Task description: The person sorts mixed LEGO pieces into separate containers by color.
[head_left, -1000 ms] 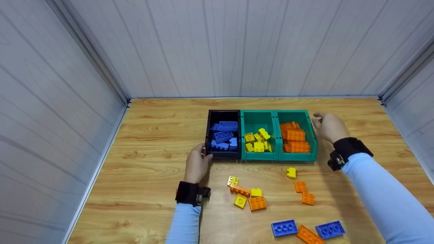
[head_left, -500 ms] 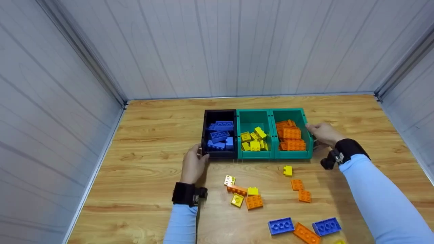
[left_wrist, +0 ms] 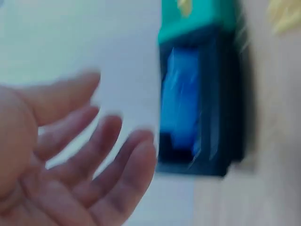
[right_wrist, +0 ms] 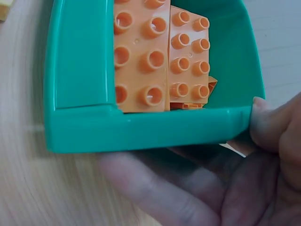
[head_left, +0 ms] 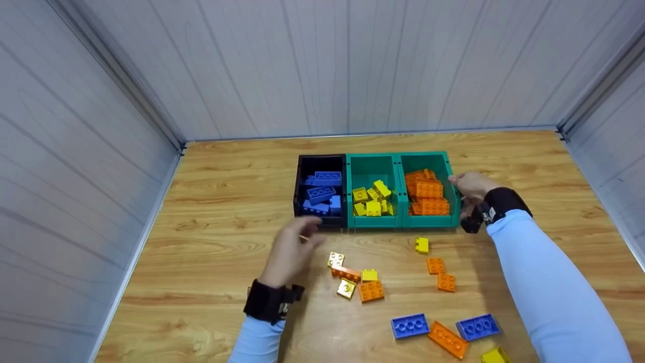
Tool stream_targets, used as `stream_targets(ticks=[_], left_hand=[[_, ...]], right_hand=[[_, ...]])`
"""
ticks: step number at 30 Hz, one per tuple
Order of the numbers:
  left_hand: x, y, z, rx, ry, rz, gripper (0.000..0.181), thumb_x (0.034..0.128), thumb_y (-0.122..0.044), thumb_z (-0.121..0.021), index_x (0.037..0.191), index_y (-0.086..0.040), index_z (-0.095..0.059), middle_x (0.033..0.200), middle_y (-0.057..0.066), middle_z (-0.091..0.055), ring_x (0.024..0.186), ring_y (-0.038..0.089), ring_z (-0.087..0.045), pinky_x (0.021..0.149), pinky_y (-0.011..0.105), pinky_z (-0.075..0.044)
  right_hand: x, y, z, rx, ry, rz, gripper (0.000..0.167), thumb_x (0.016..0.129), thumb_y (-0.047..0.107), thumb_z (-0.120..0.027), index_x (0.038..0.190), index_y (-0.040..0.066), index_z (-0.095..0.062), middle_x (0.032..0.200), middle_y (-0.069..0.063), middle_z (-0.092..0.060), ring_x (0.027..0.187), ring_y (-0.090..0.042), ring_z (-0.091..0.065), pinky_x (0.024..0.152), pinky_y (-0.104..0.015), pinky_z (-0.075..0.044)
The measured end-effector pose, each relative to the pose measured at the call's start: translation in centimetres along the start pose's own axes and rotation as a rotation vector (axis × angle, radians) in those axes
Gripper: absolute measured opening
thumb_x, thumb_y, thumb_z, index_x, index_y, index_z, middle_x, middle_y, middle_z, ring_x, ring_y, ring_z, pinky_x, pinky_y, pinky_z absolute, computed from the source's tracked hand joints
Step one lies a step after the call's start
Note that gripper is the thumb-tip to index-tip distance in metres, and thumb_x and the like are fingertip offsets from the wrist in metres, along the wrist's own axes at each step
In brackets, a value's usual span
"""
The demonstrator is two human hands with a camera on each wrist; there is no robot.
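Three joined bins stand in a row: a black bin (head_left: 321,222) with blue bricks (head_left: 321,195), a green bin (head_left: 375,222) with yellow bricks (head_left: 373,208), and a right-hand green bin (head_left: 428,222) with orange bricks (head_left: 429,189). My right hand (head_left: 472,189) grips that last bin's outer wall. In the right wrist view, its thumb (right_wrist: 268,125) is at the rim and the fingers lie along the wall's outside and underneath. My left hand (head_left: 292,249) is in front of the black bin, fingers loosely bent and holding nothing. The left wrist view is blurred but shows a gap between hand and bin.
Loose yellow and orange bricks, including an orange brick (head_left: 371,291), lie before the bins. Nearer the front are two blue bricks (head_left: 409,326), a long orange brick (head_left: 448,340) and a yellow brick (head_left: 495,355). Pale panels (head_left: 322,65) enclose the wooden table (head_left: 221,201).
My right hand has come in to the right-hand green bin and taken hold of its side. My left hand has let go of the black bin's front corner and moved toward the front.
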State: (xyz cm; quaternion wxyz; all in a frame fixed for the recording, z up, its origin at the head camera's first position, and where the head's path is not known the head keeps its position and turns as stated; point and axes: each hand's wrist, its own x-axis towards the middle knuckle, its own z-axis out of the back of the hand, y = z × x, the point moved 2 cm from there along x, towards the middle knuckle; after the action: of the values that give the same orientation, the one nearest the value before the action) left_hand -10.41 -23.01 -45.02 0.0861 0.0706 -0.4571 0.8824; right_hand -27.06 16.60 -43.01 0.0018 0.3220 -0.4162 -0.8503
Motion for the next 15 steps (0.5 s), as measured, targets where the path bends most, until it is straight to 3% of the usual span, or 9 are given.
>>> stream_targets(ticks=[3, 5, 10, 13, 15], left_hand=[[-0.9, 0.2, -1.7, 0.075, 0.207, -0.04, 0.039, 0.0862, -0.012, -0.077, 0.123, -0.003, -0.066, 0.11, 0.011, -0.065, 0.098, 0.028, -0.062, 0.082, 0.035, -0.053], [-1.5, 0.5, -2.5, 0.13, 0.283, -0.056, 0.038, 0.0842, -0.011, -0.079, 0.119, -0.003, -0.069, 0.107, 0.01, -0.065, 0.094, 0.025, -0.062, 0.081, 0.035, -0.053], [-2.5, 1.2, -3.6, 0.276, 0.331, -0.158, 0.034, 0.0803, -0.012, -0.082, 0.112, -0.004, -0.073, 0.096, 0.005, -0.065, 0.087, 0.018, -0.061, 0.08, 0.033, -0.052], [-2.7, 1.2, -4.0, 0.333, 0.342, -0.209, 0.027, 0.0818, -0.01, -0.081, 0.107, -0.006, -0.075, 0.092, 0.002, -0.064, 0.085, 0.015, -0.06, 0.079, 0.031, -0.052], [-2.8, 1.1, -4.3, 0.361, 0.355, -0.228, 0.02, 0.0833, -0.008, -0.079, 0.103, -0.007, -0.076, 0.089, 0.0, -0.063, 0.082, 0.013, -0.059, 0.077, 0.03, -0.052]], right_hand=[[0.0, 0.2, 0.0, -0.039, -0.014, -0.003, 0.06, 0.11, 0.029, -0.023, 0.153, -0.009, -0.006, 0.151, -0.041, -0.014, 0.103, -0.046, -0.061, 0.076, -0.046, -0.058], [0.0, 0.3, -0.1, -0.102, -0.029, 0.009, 0.061, 0.11, 0.032, -0.023, 0.154, -0.008, -0.009, 0.153, -0.04, -0.015, 0.118, -0.048, -0.052, 0.087, -0.049, -0.053], [0.2, 0.4, -0.1, -0.268, -0.067, 0.051, 0.065, 0.109, 0.039, -0.022, 0.152, -0.01, -0.016, 0.152, -0.037, -0.021, 0.134, -0.051, -0.032, 0.108, -0.057, -0.032], [0.1, 0.3, 0.0, -0.272, -0.053, 0.058, 0.066, 0.109, 0.039, -0.021, 0.152, -0.01, -0.016, 0.152, -0.038, -0.021, 0.134, -0.052, -0.032, 0.11, -0.057, -0.03], [-0.1, 0.1, 0.0, -0.244, -0.038, 0.052, 0.065, 0.11, 0.038, -0.022, 0.153, -0.01, -0.014, 0.152, -0.038, -0.019, 0.13, -0.052, -0.037, 0.106, -0.056, -0.036]])
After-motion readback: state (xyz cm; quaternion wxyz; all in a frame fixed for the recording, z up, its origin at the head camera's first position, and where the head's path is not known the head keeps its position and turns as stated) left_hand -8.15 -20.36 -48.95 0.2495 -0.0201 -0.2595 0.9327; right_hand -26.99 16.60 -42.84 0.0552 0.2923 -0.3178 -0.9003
